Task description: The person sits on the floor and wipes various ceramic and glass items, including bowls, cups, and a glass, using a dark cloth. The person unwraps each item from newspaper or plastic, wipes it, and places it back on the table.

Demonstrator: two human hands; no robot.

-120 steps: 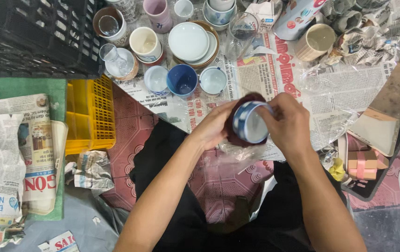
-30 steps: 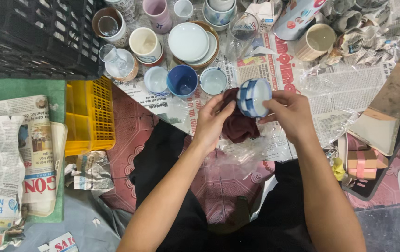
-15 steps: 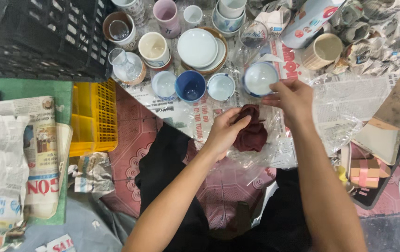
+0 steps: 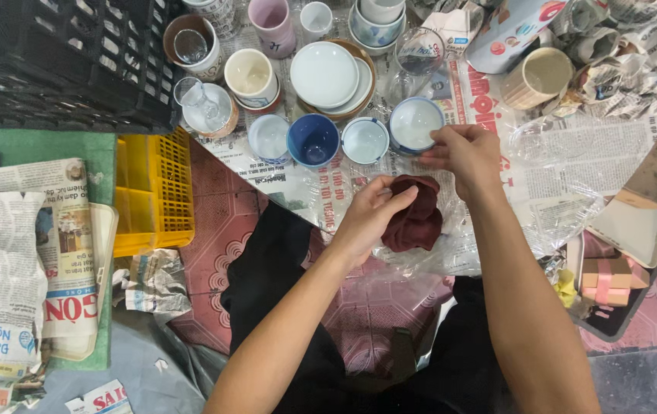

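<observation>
**Blue-rimmed cup set down at the end of the row, cloth still in hand**

Head view: the landmark here is the deep blue cup [image 4: 313, 141], standing in a row of small cups on the newspaper spread over the floor. Just left of it is a pale cup [image 4: 269, 137]; just right of it a white cup with a light blue rim [image 4: 365, 140]; and right again, last in the row, a white cup with a blue band [image 4: 416, 124], upright with its mouth up.

The right hand [image 4: 462, 153] is at that last cup, thumb and fingertips pinched lightly on its near rim, the other fingers loosely curled. The cup rests on the paper, so I judge the placing to be all but done, with only the letting go left.

Below and to the right of the blue cup, the left hand [image 4: 370, 218] is half closed around a bunched dark red cloth [image 4: 416, 215], which lies on crumpled clear plastic.

Beyond the blue cup stand a stack of plates [image 4: 327, 75], a cream mug [image 4: 250, 75] and a clear glass [image 4: 419, 55]. Whether these have been wiped I cannot tell.
</observation>
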